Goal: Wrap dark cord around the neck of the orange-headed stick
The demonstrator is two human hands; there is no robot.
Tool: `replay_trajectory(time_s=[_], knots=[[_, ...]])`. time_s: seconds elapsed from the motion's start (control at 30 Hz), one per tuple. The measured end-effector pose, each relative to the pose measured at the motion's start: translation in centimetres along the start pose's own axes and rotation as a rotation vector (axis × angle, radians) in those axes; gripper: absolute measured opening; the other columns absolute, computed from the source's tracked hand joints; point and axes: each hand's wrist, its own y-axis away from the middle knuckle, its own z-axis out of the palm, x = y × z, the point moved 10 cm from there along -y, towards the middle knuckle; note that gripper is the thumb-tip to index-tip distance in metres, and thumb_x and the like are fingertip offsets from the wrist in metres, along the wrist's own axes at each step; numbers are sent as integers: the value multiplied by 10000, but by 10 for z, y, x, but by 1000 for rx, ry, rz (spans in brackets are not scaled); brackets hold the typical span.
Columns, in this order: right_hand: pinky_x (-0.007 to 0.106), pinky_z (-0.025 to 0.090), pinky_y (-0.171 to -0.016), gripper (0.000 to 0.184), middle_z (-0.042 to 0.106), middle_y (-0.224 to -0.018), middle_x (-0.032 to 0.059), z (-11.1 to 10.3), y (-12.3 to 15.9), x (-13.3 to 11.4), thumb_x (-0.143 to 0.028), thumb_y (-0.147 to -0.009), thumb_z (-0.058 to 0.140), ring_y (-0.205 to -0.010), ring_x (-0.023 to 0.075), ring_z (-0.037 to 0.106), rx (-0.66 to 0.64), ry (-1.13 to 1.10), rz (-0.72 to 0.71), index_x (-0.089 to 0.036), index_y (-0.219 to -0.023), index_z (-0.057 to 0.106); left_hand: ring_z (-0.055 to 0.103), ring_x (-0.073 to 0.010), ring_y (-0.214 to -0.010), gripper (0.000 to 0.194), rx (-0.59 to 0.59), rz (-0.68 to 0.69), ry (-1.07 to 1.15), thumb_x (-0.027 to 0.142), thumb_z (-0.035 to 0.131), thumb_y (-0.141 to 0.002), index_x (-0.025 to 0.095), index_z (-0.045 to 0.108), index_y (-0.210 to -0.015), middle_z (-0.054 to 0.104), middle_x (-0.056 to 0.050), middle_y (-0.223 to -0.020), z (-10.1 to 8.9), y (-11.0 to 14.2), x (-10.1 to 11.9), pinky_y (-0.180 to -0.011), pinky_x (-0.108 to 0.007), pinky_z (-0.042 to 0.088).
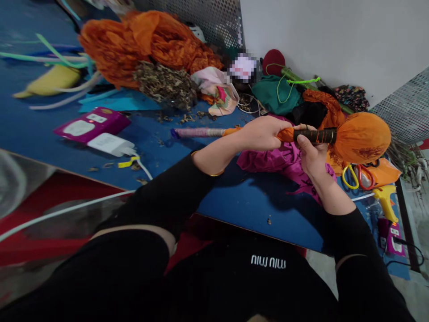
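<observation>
Both hands hold a long stick with a round orange cloth head (pixel 363 137) level above the blue table. My left hand (pixel 261 133) is closed round the stick's orange-wrapped middle. Beyond it the shaft (pixel 201 132) shows a pale pink and whitish wrapping that ends in a blue tip. My right hand (pixel 311 150) grips the dark brown band (pixel 320 135) just below the round head, thumb on the near side. Under the hands lies crumpled magenta cloth (pixel 275 161). Scissors with yellow and red handles (pixel 358 177) lie below the orange head.
Orange cloth (pixel 150 42) and dried plant matter (pixel 166 85) are heaped at the back left. A purple power strip (pixel 92 125) with a white charger (pixel 112 144) sits left. Green cloth (pixel 276 94) lies by the wall. A yellow glue gun (pixel 385 201) rests near the right edge.
</observation>
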Motion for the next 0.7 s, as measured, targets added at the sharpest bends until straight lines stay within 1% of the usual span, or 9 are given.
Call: replay_trajectory(time_s=[0.1, 0.2, 0.33, 0.43, 0.53, 0.63, 0.7], knots=[[266, 648, -963, 277, 793, -1011, -17, 1, 0, 3, -458, -766, 939, -962, 142, 759, -18, 27, 11, -263, -887, 783, 541, -158, -670, 127, -51, 30, 12, 162, 569, -629, 214, 536, -740, 599, 12, -717, 1, 1, 3, -649, -295, 324], [302, 654, -973, 317, 799, -1037, 5, 2, 1, 6, -502, -756, 928, -984, 165, 756, -18, 55, 30, -256, -870, 764, 537, -164, -691, 122, -105, 17, 31, 185, 558, -648, 219, 516, -757, 599, 3, -744, 0, 3, 3, -661, -303, 333], [346, 661, -988, 366, 797, -1020, 10, 2, 1, 6, -527, -721, 938, -979, 189, 756, 6, 72, 48, -258, -892, 759, 492, -156, -675, 148, -166, -16, 158, 190, 553, -626, 224, 494, -757, 563, 10, -737, -1, 7, 3, -647, -315, 322], [346, 655, -997, 370, 792, -1012, 4, 4, 1, 4, -513, -724, 940, -981, 188, 757, -14, 72, 50, -261, -938, 774, 446, -142, -641, 152, -176, -59, 246, 190, 551, -595, 223, 498, -733, 502, 27, -692, 1, 6, 1, -635, -317, 302], [355, 653, -1008, 371, 778, -1012, -6, 4, 1, 3, -479, -729, 946, -979, 185, 754, -17, 48, 52, -273, -983, 771, 472, -146, -655, 170, -146, -100, 252, 192, 562, -578, 220, 515, -739, 506, 31, -688, 1, 5, -4, -642, -309, 312], [356, 652, -1017, 399, 773, -1014, -10, 3, 0, 5, -448, -702, 963, -957, 174, 745, 7, 3, 76, -270, -996, 760, 503, -155, -708, 215, -136, -58, 240, 196, 571, -596, 211, 554, -810, 567, 15, -758, -1, 3, -2, -676, -300, 345], [341, 655, -1000, 404, 773, -994, -11, 3, 0, 8, -431, -680, 974, -933, 164, 738, 23, -28, 95, -264, -981, 762, 507, -155, -731, 234, -168, -4, 239, 197, 568, -622, 201, 576, -855, 601, -2, -815, 0, 3, 2, -701, -295, 369]])
